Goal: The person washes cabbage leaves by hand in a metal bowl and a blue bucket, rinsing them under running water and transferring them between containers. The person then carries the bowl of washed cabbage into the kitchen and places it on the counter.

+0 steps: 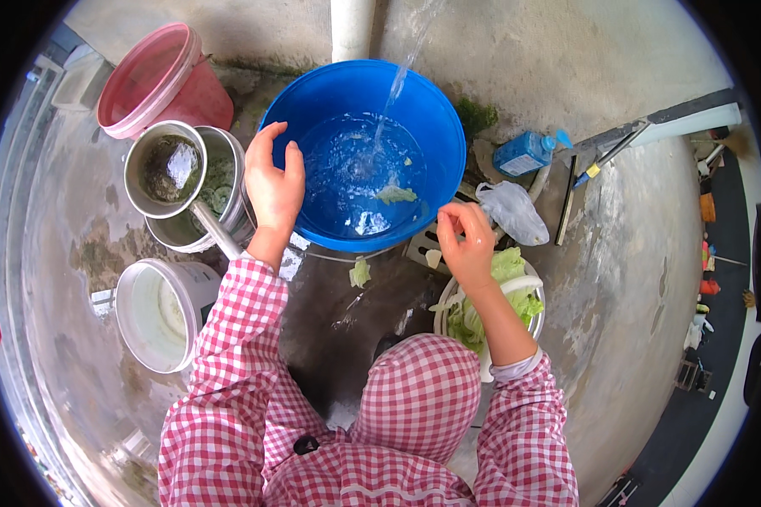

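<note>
Before me stands a round blue plastic tub (441, 120) with shallow water in it. A stream of water (401, 73) falls into the tub, and a piece of green leaf (395, 194) floats there. My left hand (276, 180) is raised at the tub's left rim, thumb and fingers apart, holding nothing. Near the lower right rim is my right hand (466, 244), its fingers curled towards the thumb; whether it holds something small I cannot tell. Below that hand, partly hidden by my forearm, a white bucket (439, 317) holds leafy green vegetable leaves (464, 323).
At the left are a red bucket (212, 101), a metal long-handled ladle (212, 225) lying across a bucket of murky water (219, 152), and a white bucket (165, 317). At the right lie a blue bottle (520, 154) and a plastic bag (513, 212). A leaf scrap (359, 274) is on the wet floor.
</note>
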{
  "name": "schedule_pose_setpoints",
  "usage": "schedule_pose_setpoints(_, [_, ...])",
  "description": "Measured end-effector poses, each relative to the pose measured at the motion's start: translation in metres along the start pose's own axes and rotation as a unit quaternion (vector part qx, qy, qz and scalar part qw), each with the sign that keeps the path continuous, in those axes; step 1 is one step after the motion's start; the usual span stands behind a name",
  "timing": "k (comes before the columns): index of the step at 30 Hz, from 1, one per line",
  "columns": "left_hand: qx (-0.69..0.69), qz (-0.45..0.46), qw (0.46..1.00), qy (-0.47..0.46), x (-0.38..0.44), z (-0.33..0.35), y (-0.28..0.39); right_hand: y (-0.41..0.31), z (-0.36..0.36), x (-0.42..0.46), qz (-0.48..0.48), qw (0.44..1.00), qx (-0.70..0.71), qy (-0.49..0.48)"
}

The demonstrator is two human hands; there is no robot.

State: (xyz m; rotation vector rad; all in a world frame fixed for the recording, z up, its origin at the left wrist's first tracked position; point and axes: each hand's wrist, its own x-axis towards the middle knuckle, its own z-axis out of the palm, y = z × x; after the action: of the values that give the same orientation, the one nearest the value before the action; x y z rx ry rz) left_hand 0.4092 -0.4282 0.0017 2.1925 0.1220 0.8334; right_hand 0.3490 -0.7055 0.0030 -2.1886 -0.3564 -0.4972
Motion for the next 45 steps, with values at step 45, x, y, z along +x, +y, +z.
schedule_pose_setpoints(45, [-0.398,-0.450,0.795,-0.089,-0.072,-0.052,-0.003,-0.047,0.057,-0.026,-0.231,0.944,-0.097,-0.214])
